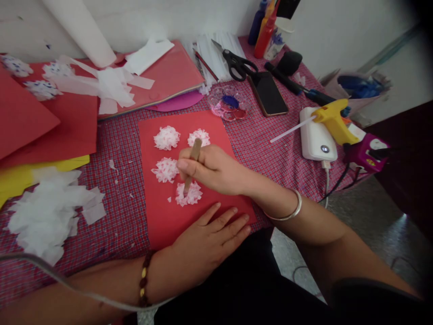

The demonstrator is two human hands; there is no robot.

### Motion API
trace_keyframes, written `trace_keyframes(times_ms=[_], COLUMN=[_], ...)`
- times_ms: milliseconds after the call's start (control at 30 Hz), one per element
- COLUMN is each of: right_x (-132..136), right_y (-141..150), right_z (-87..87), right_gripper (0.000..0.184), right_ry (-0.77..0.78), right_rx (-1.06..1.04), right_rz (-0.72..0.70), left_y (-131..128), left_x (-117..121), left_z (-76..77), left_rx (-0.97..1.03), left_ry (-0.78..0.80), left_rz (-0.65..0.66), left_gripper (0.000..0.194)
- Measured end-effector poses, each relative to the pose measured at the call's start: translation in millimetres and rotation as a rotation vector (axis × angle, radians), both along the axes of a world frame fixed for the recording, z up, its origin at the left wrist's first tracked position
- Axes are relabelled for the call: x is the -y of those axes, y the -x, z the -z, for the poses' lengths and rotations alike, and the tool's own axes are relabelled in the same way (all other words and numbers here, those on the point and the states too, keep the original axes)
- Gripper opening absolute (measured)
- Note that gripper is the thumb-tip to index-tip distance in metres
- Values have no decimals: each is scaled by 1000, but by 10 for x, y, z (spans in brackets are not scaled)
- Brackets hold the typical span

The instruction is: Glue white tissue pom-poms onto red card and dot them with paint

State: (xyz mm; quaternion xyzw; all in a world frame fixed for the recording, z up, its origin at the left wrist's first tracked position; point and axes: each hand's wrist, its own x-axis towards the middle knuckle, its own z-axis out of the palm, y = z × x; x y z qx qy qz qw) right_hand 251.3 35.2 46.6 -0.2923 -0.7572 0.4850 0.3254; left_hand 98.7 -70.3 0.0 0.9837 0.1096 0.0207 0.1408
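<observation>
A red paper sheet (162, 221) lies on the checked tablecloth, with several pink-tinged white tissue-paper flowers on it. My right hand (213, 169) is closed around a flat brown stick (195, 151), held nearly upright. The stick's lower end touches the nearest tissue flower (189, 195); its tip is blurred against the petals. Flat on the sheet's near edge, fingers spread, rests my left hand (206, 241). Another tissue flower (167, 137) sits at the sheet's upper left, and one more (199, 136) is partly behind my right hand.
A pile of cut white tissue (43, 212) is at the left. Beyond the sheet are a clear palette with paint (230, 103), black scissors (237, 63) and a phone (269, 94). A yellow glue gun (334, 119) rests on a white power bank (316, 135) at the right. A cable crosses my left forearm.
</observation>
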Motion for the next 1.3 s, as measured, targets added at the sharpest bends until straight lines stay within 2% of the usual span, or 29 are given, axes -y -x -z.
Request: trace_keyframes(times_ms=[100, 233, 367, 567, 700, 867, 1300], right_x=[0, -4, -3, -4, -3, 3, 18], right_y=[2, 12, 20, 23, 31, 35, 33], right_z=[-1, 4, 17, 28, 50, 47, 21], right_gripper=[44, 45, 45, 45, 46, 44, 49], right_ry=[-38, -25, -21, 27, -21, -32, -107], right_rx=[26, -19, 43, -51, 21, 19, 110], right_rz=[2, 77, 49, 82, 32, 81, 88], left_y=[-3, -5, -2, -5, -7, -10, -12], left_x=[4, 11, 12, 5, 11, 9, 13], left_z=[-4, 10, 23, 10, 19, 16, 22], left_rx=[-1, 2, 10, 7, 6, 0, 6], left_ry=[-4, -10, -5, 8, 7, 3, -9], left_rz=[0, 0, -7, 2, -3, 1, 15], left_gripper=[59, 59, 60, 59, 58, 58, 60])
